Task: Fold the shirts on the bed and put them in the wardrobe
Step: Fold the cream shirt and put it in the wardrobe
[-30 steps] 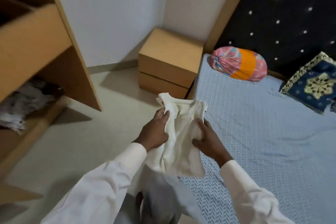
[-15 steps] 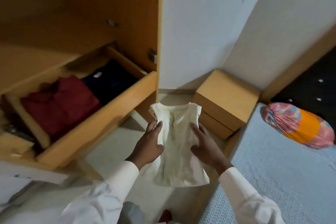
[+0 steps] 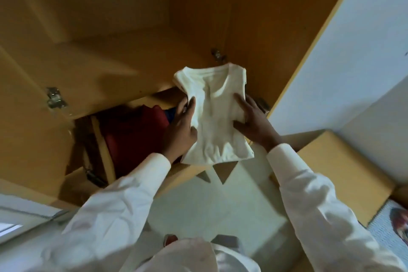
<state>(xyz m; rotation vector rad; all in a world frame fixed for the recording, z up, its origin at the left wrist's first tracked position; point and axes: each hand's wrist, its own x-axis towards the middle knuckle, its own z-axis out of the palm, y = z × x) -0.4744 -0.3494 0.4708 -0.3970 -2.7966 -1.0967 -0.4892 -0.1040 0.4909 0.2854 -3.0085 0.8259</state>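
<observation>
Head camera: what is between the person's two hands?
A folded white shirt. The left hand and the right hand hold its two sides at the wardrobe drawer, as the head view shows.

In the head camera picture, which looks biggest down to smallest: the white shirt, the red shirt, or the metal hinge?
1. white shirt: held up nearest the camera, which flatters it.
2. red shirt: only partly visible, so its true size is unsure.
3. hinge: clearly smallest.

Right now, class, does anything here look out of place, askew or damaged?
Nothing stands out: left hand and right hand hold the folded white shirt over the wooden drawer holding a dark red garment.
</observation>
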